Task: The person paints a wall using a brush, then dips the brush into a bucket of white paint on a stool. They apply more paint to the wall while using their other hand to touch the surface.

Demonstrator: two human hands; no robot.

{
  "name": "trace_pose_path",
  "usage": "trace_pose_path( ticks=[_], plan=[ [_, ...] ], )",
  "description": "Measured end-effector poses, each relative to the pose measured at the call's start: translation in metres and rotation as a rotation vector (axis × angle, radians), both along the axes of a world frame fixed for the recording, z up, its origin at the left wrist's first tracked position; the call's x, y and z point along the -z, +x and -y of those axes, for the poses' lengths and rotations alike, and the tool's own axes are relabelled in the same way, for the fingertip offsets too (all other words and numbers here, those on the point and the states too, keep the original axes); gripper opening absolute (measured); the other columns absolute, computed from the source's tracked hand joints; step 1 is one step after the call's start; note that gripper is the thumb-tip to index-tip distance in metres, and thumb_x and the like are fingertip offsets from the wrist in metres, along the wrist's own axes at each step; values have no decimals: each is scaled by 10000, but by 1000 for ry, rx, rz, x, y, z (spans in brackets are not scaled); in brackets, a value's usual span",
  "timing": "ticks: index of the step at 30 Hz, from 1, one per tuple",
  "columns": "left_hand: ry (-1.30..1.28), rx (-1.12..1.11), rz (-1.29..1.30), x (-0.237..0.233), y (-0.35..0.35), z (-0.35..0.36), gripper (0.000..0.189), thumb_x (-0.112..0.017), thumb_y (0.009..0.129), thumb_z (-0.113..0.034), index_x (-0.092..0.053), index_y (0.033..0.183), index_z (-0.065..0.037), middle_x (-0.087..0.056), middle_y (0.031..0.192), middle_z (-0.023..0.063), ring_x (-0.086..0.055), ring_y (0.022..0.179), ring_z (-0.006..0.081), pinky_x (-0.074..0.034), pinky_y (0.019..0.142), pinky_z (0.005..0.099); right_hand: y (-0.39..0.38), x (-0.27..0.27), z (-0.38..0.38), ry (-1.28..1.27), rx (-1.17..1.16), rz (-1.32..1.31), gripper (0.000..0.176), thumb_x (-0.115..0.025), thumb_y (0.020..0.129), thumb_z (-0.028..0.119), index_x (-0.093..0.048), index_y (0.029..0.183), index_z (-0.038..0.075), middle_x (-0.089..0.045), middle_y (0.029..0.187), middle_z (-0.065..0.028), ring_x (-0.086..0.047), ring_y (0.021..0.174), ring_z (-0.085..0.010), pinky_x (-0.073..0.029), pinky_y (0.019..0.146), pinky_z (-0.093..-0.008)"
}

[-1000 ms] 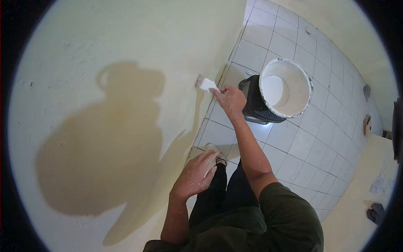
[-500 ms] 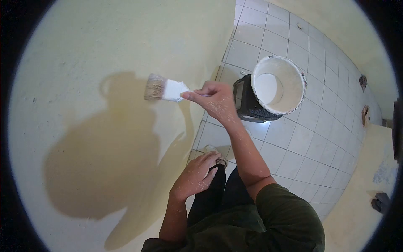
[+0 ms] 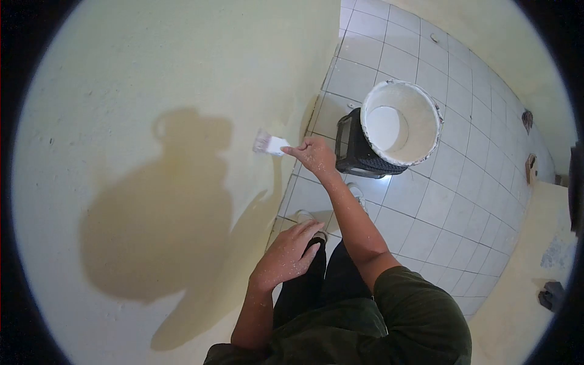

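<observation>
Pale yellow wall beside tiled floor: right hand pinched the brush, bristles apparently on plaster just beyond the fingertips; left hand lay slack and empty; so light a pinch risked a drop.

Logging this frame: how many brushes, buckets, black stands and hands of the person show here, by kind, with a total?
brush: 1, gripped by the right hand against the wall
bucket: 1, white inside
black stand: 1, under the bucket
hands: 2, the right hand and the left hand, which rests open on the leg
Total: 5
</observation>
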State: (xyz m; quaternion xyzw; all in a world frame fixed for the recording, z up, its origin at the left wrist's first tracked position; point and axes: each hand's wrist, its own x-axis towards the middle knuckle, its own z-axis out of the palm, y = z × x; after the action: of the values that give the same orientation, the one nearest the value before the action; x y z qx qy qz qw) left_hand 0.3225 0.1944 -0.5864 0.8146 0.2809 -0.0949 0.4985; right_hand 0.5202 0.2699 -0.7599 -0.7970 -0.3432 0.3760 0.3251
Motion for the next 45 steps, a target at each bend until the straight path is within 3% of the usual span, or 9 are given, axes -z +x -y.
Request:
trace_pose_path(
  ticks=[2, 5, 11, 20, 23, 26, 29, 35, 45],
  plan=[
    [11, 9, 5, 2, 4, 4, 533, -588, 971, -149, -485, 1475, -9, -514, 1498, 239, -493, 1373, 419, -371, 1180, 476, 4, 3, 14, -98, -43, 188, 500, -827, 741, 618, -767, 775, 122, -744, 805, -118, -733, 808, -331, -542, 692, -442],
    [1, 20, -25, -1, 13, 7, 538, -586, 967, -150, -483, 1478, -12, -515, 1498, 236, -496, 1370, 419, -372, 1179, 477, 3, 24, 32, -220, -40, 167, 453, -810, 771, 582, -776, 826, 133, -752, 819, -124, -737, 810, -322, -551, 702, -447],
    [38, 21, -7, 2, 14, 12, 542, -594, 953, -126, -486, 1471, -9, -518, 1491, 240, -503, 1359, 418, -378, 1173, 476, -10, 37, 46, -135, 30, 203, 466, -791, 788, 596, -767, 807, 131, -736, 762, -115, -734, 766, -317, -548, 675, -438],
    [99, 18, -30, 6, 20, 16, 511, -606, 961, -138, -500, 1436, 18, -543, 1453, 256, -536, 1312, 439, -415, 1140, 488, 3, -83, -4, 201, 148, 124, 500, -841, 751, 576, -709, 682, 99, -653, 602, -97, -665, 590, -306, -497, 558, -425],
    [100, 26, -35, 9, 22, 17, 506, -592, 972, -145, -498, 1442, 17, -538, 1463, 251, -524, 1332, 431, -405, 1151, 484, 9, -120, -1, 253, 156, 57, 522, -871, 745, 552, -679, 656, 75, -628, 574, -74, -610, 531, -236, -472, 537, -380],
    [86, 21, -53, 8, 23, 17, 505, -581, 979, -152, -497, 1448, 14, -533, 1474, 246, -511, 1353, 421, -393, 1163, 481, 13, -115, 3, 545, 239, -335, 575, -921, 765, 480, -582, 597, 46, -503, 540, 33, -439, 537, -67, -382, 506, -278],
    [88, 18, -54, 13, 20, 16, 509, -578, 982, -167, -497, 1451, 16, -526, 1484, 243, -496, 1372, 414, -381, 1172, 476, 15, -117, -2, 412, 169, -182, 577, -900, 766, 515, -605, 609, 46, -540, 538, -14, -496, 550, -95, -423, 524, -307],
    [52, -15, -92, 2, 15, 8, 536, -576, 985, -186, -477, 1485, -22, -513, 1495, 252, -484, 1384, 421, -368, 1183, 479, -3, -49, -22, 291, 107, -257, 591, -892, 764, 541, -597, 616, 50, -524, 540, -20, -510, 553, -118, -437, 538, -325],
    [61, -61, -77, 3, 3, 6, 533, -568, 988, -188, -476, 1489, -33, -513, 1493, 255, -479, 1385, 431, -365, 1181, 487, 12, -15, -26, 118, 40, -153, 627, -874, 712, 631, -624, 648, 60, -595, 621, -81, -620, 624, -220, -504, 621, -383]
  ],
)
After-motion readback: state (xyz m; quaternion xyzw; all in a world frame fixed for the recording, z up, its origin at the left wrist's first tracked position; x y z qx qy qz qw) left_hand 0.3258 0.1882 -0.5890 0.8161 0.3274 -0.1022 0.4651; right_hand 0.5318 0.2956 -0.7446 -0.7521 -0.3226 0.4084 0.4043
